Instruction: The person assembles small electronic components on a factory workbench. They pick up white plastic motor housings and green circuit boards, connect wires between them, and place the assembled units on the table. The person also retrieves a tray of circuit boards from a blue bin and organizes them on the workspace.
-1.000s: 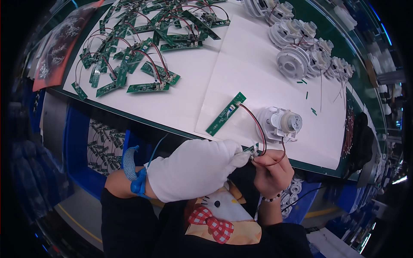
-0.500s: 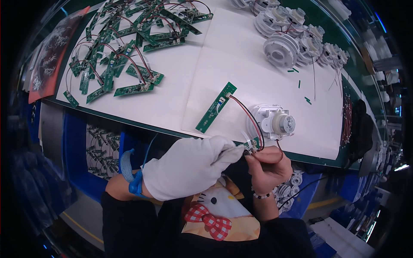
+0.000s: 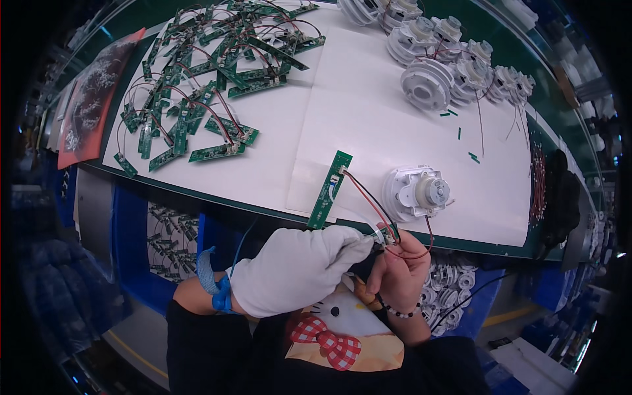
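Our left hand [image 3: 296,270], white-gloved: fingers pinched on a small circuit board [image 3: 390,236]. Our right hand [image 3: 401,266], bare: fingertips gripping the same board's wired end. Ahead of our left hand: one long green board [image 3: 327,201], red and black wires [image 3: 370,199] running to our right hand. Just beyond our right hand, on a white sheet [image 3: 368,112]: one white motor unit [image 3: 418,194].

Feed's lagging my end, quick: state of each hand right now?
Left hand: gloved, closed, holding the small green board.
Right hand: bare, closed at that board's wired end; exactly what it pinches is hidden.
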A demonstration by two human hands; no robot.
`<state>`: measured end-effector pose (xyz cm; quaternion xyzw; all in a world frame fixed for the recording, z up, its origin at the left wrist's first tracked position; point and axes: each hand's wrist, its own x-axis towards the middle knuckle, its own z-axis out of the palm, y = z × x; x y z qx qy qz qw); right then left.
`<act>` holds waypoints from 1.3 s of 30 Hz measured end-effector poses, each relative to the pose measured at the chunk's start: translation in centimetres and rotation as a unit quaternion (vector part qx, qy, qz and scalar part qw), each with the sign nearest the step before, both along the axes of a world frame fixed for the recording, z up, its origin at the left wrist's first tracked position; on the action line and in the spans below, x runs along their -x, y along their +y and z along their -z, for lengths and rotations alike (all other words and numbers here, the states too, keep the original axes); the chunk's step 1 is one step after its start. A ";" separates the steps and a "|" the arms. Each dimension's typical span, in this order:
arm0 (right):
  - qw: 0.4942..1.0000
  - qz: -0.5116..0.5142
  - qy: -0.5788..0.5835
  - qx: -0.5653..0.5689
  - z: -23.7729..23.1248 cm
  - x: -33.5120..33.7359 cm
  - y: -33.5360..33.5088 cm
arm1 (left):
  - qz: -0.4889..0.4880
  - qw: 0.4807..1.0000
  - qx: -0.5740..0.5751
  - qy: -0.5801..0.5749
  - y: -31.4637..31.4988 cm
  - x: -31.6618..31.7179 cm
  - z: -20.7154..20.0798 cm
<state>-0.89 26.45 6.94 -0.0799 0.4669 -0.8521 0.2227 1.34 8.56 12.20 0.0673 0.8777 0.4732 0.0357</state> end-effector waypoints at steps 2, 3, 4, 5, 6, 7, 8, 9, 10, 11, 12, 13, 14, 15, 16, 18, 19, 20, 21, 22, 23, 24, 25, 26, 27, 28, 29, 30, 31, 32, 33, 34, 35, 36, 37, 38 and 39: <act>1.000 0.003 0.012 0.004 0.1 -0.1 0.0 | 0.003 1.000 0.014 0.014 0.2 -0.1 0.0; 1.000 0.003 0.022 0.019 0.4 0.0 0.0 | 0.005 0.999 0.022 0.027 0.2 -0.2 0.3; 0.999 0.003 0.031 0.034 0.6 0.0 0.0 | 0.008 0.999 0.030 0.040 0.3 -0.2 0.6; 0.999 0.009 0.034 0.035 0.6 -0.1 0.0 | 0.006 0.999 0.028 0.037 0.4 -0.3 0.5; 0.999 0.017 0.035 0.037 0.6 -0.1 -0.2 | 0.006 0.999 0.026 0.033 0.4 -0.3 0.4; 0.998 0.024 0.037 0.039 0.6 -0.2 -0.2 | 0.006 0.999 0.025 0.029 0.5 -0.3 0.3; 0.998 0.024 0.044 0.042 0.7 -0.2 -0.1 | 0.004 0.999 0.025 0.045 0.6 -0.3 0.5; 0.998 0.028 0.040 0.048 0.6 -0.2 -0.2 | 0.000 0.998 0.026 0.061 0.7 -0.4 0.9; 0.997 0.033 0.036 0.055 0.4 -0.3 -0.3 | -0.005 0.997 0.027 0.077 0.8 -0.5 1.0; 0.997 0.039 0.033 0.062 0.4 -0.4 -0.3 | 0.006 0.997 0.027 0.066 0.8 -0.6 0.8; 0.996 0.043 0.022 0.079 0.5 -0.5 -0.2 | 0.018 0.998 0.028 0.056 0.7 -0.5 0.5; 0.995 0.035 0.030 0.088 0.8 -0.4 -0.2 | 0.030 0.998 0.029 0.045 0.7 -0.3 0.3; 0.994 0.028 0.038 0.098 1.2 -0.2 0.0 | 0.032 0.998 0.032 0.044 0.8 -0.2 0.2; 0.993 0.020 0.048 0.109 1.4 0.0 0.1 | 0.035 0.998 0.036 0.046 1.0 0.0 0.1; 0.994 0.022 0.036 0.106 1.5 0.1 0.0 | 0.037 0.997 0.040 0.048 1.1 0.2 0.0; 0.995 0.028 0.015 0.096 1.6 0.1 0.0 | 0.034 0.998 0.032 0.045 1.2 0.3 0.2; 0.995 0.019 0.002 0.093 1.5 0.3 0.4 | 0.035 0.998 0.027 0.044 1.2 0.4 0.4; 0.996 0.008 -0.010 0.090 1.4 0.5 0.7 | 0.036 0.999 0.019 0.027 1.2 0.6 0.2; 0.996 -0.003 -0.020 0.089 1.2 0.8 1.0 | 0.036 0.999 -0.002 0.023 1.4 0.8 0.2; 0.998 -0.054 -0.008 -0.011 0.0 1.4 1.5 | 0.020 0.999 -0.020 0.020 1.1 0.5 0.3; 0.995 -0.070 0.033 -0.065 -0.6 1.7 2.6 | 0.002 0.999 -0.039 0.019 0.8 0.2 0.6; 0.983 -0.105 0.052 -0.142 -1.7 2.4 3.5 | -0.002 0.999 -0.038 0.033 0.2 -0.5 0.3; 0.976 -0.071 0.016 -0.206 -2.4 2.9 4.2 | 0.010 0.998 -0.041 0.051 -0.4 -0.6 0.6; 0.978 0.038 0.029 -0.205 -1.7 3.1 5.0 | 0.026 0.989 -0.020 0.142 -0.6 -0.5 1.4; 0.972 0.073 0.024 -0.223 -1.1 3.9 6.2 | 0.050 0.995 -0.009 0.085 -0.8 -0.2 1.2; 0.982 0.083 -0.009 -0.170 -0.6 4.1 7.1 | 0.041 0.991 -0.052 0.114 -0.3 0.4 2.0; 0.990 0.047 -0.043 -0.126 -0.8 4.4 7.7 | 0.054 0.989 -0.003 0.136 -0.4 0.4 1.6; 0.986 -0.004 -0.153 -0.062 -0.9 5.3 8.9 | 0.032 0.987 -0.043 0.149 -0.4 0.2 1.5; 0.963 -0.050 -0.263 -0.019 -1.0 6.4 10.0 | 0.024 0.986 -0.089 0.136 -0.4 -0.1 2.6; 0.958 -0.080 -0.276 0.004 -1.0 7.3 10.1 | 0.006 0.987 -0.084 0.139 -0.7 -0.8 2.2; 0.953 -0.099 -0.284 0.024 -1.2 8.3 10.7 | -0.003 0.985 -0.086 0.147 -0.3 -0.8 1.9; 0.944 -0.135 -0.296 0.052 -1.0 9.3 11.0 | 0.002 0.989 -0.070 0.132 -0.3 -0.8 1.9; 0.934 -0.176 -0.293 0.105 -0.3 10.4 11.3 | 0.007 0.992 -0.054 0.116 -0.3 -0.9 1.8; 0.921 -0.211 -0.290 0.156 0.2 11.1 11.1 | 0.016 0.994 -0.041 0.098 -0.2 -0.9 1.8; 0.903 -0.244 -0.286 0.207 0.7 11.6 11.0 | 0.008 0.993 -0.045 0.113 -0.2 -0.8 1.8; 0.924 -0.165 -0.300 0.169 1.1 12.1 10.9 | 0.000 0.991 -0.049 0.127 -0.1 -0.7 1.9; 0.936 -0.086 -0.314 0.130 1.0 12.4 10.3 | -0.011 0.989 -0.052 0.136 0.0 -0.7 1.9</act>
